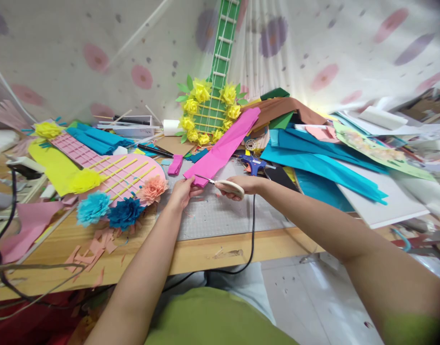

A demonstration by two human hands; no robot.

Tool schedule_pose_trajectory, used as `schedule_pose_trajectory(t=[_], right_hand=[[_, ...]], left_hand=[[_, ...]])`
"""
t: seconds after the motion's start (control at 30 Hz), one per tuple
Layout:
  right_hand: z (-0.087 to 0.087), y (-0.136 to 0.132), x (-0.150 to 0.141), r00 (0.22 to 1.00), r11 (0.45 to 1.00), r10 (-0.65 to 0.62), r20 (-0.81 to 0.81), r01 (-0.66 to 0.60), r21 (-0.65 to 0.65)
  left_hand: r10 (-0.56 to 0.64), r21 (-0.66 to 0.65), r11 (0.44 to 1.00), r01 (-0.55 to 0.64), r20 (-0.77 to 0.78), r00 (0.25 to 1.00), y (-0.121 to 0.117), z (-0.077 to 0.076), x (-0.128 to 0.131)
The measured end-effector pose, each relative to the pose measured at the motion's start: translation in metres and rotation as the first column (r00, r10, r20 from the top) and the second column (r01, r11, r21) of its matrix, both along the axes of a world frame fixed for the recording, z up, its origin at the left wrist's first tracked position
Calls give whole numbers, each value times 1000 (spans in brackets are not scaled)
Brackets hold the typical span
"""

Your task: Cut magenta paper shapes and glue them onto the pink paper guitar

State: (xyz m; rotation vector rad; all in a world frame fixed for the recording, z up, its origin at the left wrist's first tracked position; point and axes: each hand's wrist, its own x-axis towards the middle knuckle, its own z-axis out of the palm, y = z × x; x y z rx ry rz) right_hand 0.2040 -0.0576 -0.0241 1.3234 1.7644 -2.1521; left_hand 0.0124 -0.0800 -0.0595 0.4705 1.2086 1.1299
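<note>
A long folded strip of magenta crepe paper [221,146] slants across the grey cutting mat [216,220]. My left hand [186,192] is closed on its near end, at the left edge. In my right hand [237,186] is a pair of scissors with pale handles [231,189]; their blades lie across the paper's near end, just right of my left fingers. A small folded piece of magenta paper [175,165] rests on the mat behind my left hand. Beyond my right hand lies a blue glue gun [253,163].
A pink paper guitar [124,175] with paper flowers lies at left, near peach scraps [95,251]. A green paper guitar [212,108] with yellow flowers stands behind. Blue crepe paper [323,160] is piled at right. A black cable [253,230] hangs over the table's front edge.
</note>
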Motion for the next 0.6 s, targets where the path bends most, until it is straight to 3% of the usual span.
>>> schedule_pose_trajectory(t=[0.2,0.4,0.6], right_hand=[[-2,-1,3,999,1000,11,-53,-11,-4],[0,-2,3,997,986,35,-63,-45,-159],[2,0,-5,996,988,50,-76,-61,-145]], left_hand=[[11,7,1000,-11,17,1000,0,0,0],[24,-10,1000,-23,74,997,0,3,-1],[-32,-7,999,32,100,995,-2,6,0]])
